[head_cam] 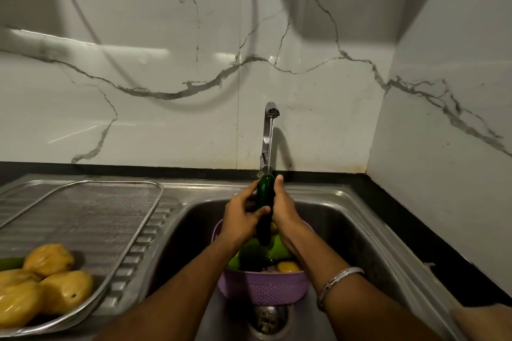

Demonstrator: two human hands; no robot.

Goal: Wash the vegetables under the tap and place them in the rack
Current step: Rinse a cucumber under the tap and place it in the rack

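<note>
From the head view we are gripping a cucumber (pixel 264 209) under the tap (pixel 269 133) with our left hand (pixel 242 220) and right hand (pixel 282 206) — some vegetables (pixel 47 282) are sitting in the rack (pixel 116 202), more waiting in the basket (pixel 263 285).

Both arms reach forward, left hand (pixel 243 217) and right hand (pixel 282 206) curled, facing.
</note>
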